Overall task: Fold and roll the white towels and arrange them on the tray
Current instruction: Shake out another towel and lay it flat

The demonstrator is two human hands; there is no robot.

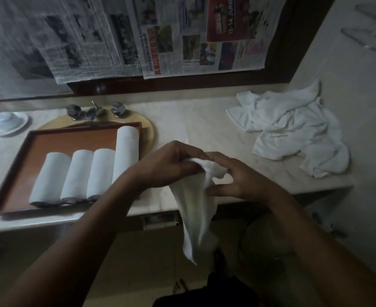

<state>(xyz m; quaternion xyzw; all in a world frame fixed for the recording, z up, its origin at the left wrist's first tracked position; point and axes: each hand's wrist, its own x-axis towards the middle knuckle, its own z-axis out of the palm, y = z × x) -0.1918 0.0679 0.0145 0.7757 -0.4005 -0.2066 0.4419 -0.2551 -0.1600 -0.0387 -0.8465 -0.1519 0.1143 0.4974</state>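
view: head camera, looking down at a counter, dim light.
left hand point(171, 165): centre of frame, fingers curled, pinches the top edge of the white towel point(195, 213).
right hand point(246, 180): just right of the left hand, thumb below and fingers above, grips the bunched upper part of the same towel.
white towel: in the air in front of the counter edge, centre of frame; upper end bunched between both hands, rest hangs limp toward lower centre, not folded, bottom end blurred.
tray point(27, 149): red-brown, rectangular, left of frame, lies on the counter, far right corner over the sink basin.
rolled towels point(77, 173): four white rolls in the tray, side by side, touching, in its right part.
longer roll point(127, 149): rightmost of the four, reaches close to the far rim; near end hidden behind the left forearm.
towel pile point(293, 131): crumpled white towels, right of frame, on the counter by the wall corner, well apart from the tray.
counter point(193, 125): pale, marble-like.
sink basin point(150, 131): round, brass-coloured, mostly covered by the tray.
taps point(94, 111): chrome, two knobs and a spout, behind the basin.
soap dish point(8, 122): white, far left, near the tray's far left corner, not touching.
newspapers point(116, 36): sheets hanging across the upper frame above the counter.
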